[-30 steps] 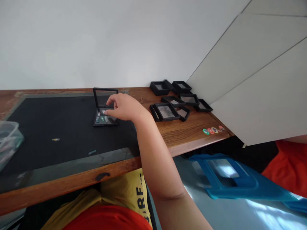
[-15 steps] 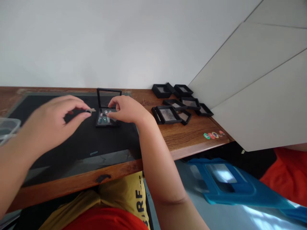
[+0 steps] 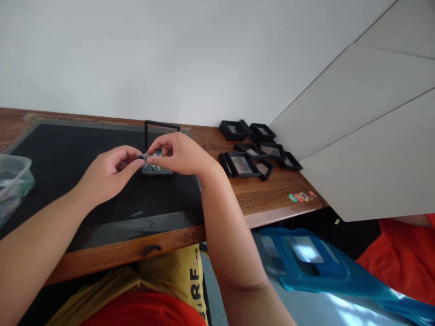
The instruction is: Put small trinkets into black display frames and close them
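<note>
Two hands meet over one open black case [image 3: 158,174] on the table [image 3: 268,190]. The left hand [image 3: 105,174] pinches one tiny thing [image 3: 146,156]. The right hand [image 3: 181,154] has its thumb and finger close together beside it; I cannot tell if it grips too. Small bits sit in the case. At least eight black frames [image 3: 242,164], four round stickers [image 3: 302,197] and one clear tub [image 3: 25,167] are around.
</note>
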{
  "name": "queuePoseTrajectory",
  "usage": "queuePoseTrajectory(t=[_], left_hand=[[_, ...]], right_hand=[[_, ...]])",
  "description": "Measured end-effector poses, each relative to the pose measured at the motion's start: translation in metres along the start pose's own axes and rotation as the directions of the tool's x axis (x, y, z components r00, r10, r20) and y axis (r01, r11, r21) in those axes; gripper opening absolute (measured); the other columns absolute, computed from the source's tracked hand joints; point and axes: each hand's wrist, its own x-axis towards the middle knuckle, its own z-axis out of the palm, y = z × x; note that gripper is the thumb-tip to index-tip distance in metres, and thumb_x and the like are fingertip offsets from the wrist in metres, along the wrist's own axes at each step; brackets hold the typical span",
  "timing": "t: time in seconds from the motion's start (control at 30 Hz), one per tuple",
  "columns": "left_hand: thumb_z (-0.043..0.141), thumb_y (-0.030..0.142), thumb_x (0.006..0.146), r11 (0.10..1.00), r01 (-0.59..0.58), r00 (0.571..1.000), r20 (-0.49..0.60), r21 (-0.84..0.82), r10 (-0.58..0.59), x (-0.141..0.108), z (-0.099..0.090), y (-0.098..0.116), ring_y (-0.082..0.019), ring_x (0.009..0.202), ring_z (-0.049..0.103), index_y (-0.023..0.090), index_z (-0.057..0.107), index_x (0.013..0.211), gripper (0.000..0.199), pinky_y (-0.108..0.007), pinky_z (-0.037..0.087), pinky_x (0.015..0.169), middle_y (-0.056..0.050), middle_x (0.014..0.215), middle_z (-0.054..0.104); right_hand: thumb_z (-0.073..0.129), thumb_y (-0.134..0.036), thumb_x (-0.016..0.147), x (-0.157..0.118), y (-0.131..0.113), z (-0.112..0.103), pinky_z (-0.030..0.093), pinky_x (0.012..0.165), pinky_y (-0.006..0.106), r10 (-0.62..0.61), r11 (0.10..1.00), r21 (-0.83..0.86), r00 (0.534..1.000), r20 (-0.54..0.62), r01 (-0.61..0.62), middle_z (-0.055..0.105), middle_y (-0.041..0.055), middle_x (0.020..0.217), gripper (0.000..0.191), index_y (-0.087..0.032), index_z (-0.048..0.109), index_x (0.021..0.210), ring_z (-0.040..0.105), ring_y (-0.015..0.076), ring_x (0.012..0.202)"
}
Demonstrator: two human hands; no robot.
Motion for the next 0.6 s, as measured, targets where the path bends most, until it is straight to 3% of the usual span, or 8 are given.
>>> queuePoseTrajectory(t=[0.27, 0.6], left_hand=[[0.066, 0.054, 0.092, 0.998, -0.032, 0.999, -0.021, 0.053, 0.033, -0.0030, 0.0011, 0.0095, -0.021, 0.076, 0.065, 0.025, 0.076, 0.104, 0.032, -0.034, 0.056, 0.077, -0.005, 0.094, 0.078], [0.065, 0.052, 0.091, 0.999, -0.017, 0.997, -0.074, 0.049, 0.021, -0.0001, 0.0011, 0.0108, -0.020, 0.073, 0.063, 0.025, 0.076, 0.102, 0.031, -0.034, 0.057, 0.077, -0.005, 0.094, 0.078]], right_hand=[[0.071, -0.030, 0.094, 0.0046, 0.0066, 0.0056, 0.036, 0.067, 0.027, -0.054, 0.994, 0.090, 0.998, -0.029, 0.056, 0.062, -0.0023, 0.073, 0.019, -0.013, 0.080, 0.096, 0.050, 0.0108, 0.069], [0.064, -0.029, 0.099, 0.0017, 0.0077, -0.0039, 0.040, 0.071, 0.028, 0.048, 0.999, 0.024, 0.997, -0.056, -0.047, 0.069, 0.0014, 0.079, 0.022, -0.013, 0.079, 0.097, 0.055, 0.0118, 0.072]])
